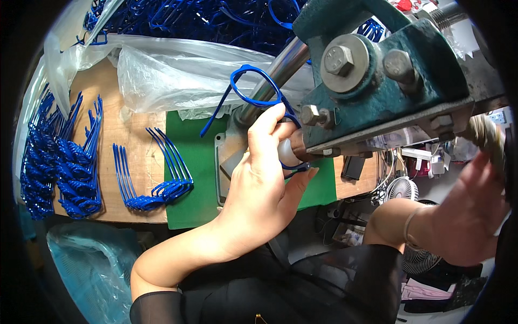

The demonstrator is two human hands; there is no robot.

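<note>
My left hand [264, 183] pinches a blue eyeglass frame [280, 100] beneath the head of a green metal press [388, 59]. One rim and a temple arm stick up past my fingers; the lower rim curves around a white rounded piece [288, 153] under the press. At the right, my right hand [467, 210] is up against the wrapped end of a lever [484, 135]. Motion blurs its fingers, so their grip on the lever is unclear.
Stacked blue eyeglass frames [78, 173] stand at the left, with a smaller row [156, 200] beside a green mat [189, 200]. Clear plastic sheeting [178, 70] lies in front of a large heap of blue frames [189, 21]. A fan [402, 189] stands below right.
</note>
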